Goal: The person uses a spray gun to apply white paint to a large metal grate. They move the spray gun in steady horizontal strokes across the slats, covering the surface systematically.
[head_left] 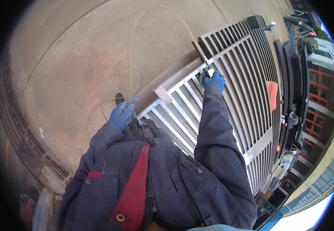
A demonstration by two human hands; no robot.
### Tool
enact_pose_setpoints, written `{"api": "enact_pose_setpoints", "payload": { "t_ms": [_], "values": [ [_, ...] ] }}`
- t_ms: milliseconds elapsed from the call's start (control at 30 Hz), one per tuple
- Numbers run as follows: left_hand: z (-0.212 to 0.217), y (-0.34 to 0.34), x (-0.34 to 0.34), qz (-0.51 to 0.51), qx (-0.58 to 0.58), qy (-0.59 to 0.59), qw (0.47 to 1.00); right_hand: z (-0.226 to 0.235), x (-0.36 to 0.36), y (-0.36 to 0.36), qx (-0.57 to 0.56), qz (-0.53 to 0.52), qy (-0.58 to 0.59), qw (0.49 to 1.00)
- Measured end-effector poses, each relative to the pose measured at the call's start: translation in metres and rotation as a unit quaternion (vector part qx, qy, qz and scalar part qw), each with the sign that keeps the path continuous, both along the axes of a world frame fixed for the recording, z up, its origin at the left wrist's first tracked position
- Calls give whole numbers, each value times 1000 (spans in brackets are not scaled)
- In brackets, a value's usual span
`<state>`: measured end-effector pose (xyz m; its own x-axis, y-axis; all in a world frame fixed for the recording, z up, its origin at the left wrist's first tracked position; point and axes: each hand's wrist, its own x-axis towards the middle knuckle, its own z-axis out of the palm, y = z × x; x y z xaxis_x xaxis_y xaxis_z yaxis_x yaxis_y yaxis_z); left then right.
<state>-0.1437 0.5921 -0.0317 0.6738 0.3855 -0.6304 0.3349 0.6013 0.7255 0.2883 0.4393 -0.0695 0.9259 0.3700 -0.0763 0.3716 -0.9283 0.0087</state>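
Right hand: the right hand [214,81], in a blue glove, is stretched out ahead and clenched around a small power tool [205,74], pressing it onto the top of a gate
Tool: dark round body with a pale part showing just above the glove; it sits on one of the bars near the gate's upper crossbar; what kind of head it carries cannot be told
Hose: a pale, see-through hose [136,42] runs from the tool, arcs high over the concrete and comes back down to the other hand
Left hand: the left hand [122,113], also gloved in blue, is held close to the chest, its fingers closed on the hose near the gate's lower left corner
Gate: a grey metal gate [248,77] of many parallel bars lies flat, reaching from just in front of the person away to the upper right; a small square plate [162,94] is fixed on its left frame
Ground: bare concrete floor [70,57] with a drain grating [24,131] curving along the left edge
Clothing: dark blue work jacket [174,181] with a red strip down the front
Surroundings: a building with red window frames [321,96] stands to the right, well apart from the hands
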Motion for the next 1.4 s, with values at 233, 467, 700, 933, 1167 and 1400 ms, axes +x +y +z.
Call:
{"api": "enact_pose_setpoints", "payload": {
  "t_ms": [233, 467, 700, 933, 1167, 1400],
  "values": [
    [-7, -6, 2, 6, -7, -50, 999, 3, -3, 5, -21, -5, -1, 1000],
    [-8, -5, 2, -9, 10, -34, 999, -1, -4, 2, -4, 8, 3, 1000],
    [0, -6, -1, 4, 15, -30, 999, -5, -2, 6, -8, 11, -10, 1000],
    [4, -3, 0, -28, 35, -35, 998, -4, 0, 9, 3, 18, -31, 999],
    [6, -1, 0, -13, 17, -16, 1000, 1, 1, 11, 0, 0, -21, 1000],
    [4, -3, -2, -5, 8, -12, 1000, 2, 4, 18, -8, 13, -18, 1000]
  ]
}}
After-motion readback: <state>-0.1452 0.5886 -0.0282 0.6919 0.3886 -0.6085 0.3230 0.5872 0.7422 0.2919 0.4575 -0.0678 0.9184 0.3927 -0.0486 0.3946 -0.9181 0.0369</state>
